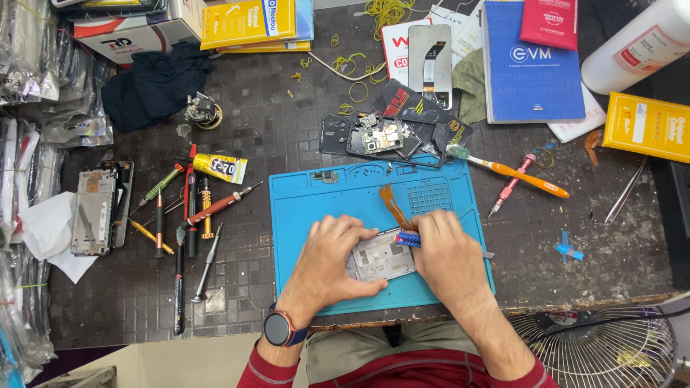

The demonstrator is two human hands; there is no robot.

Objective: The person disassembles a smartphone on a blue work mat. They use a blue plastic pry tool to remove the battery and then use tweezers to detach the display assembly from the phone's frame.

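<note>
A silver phone frame (379, 255) lies on a blue work mat (316, 205) near the table's front edge. My left hand (330, 262) presses down on the frame's left side and holds it flat. My right hand (447, 248) grips a small blue-handled tool (406, 239) whose tip rests at the frame's top right edge. An orange flex ribbon (394, 205) curls up from the frame just above the tool. I wear a dark watch (278, 329) on the left wrist.
A black phone body with an exposed circuit board (381, 135) lies just behind the mat. Screwdrivers (190, 215) and a glue tube (220, 167) lie left of it, an orange toothbrush (521, 174) and tweezers (624, 192) right. A fan (604, 348) sits below the table's front right.
</note>
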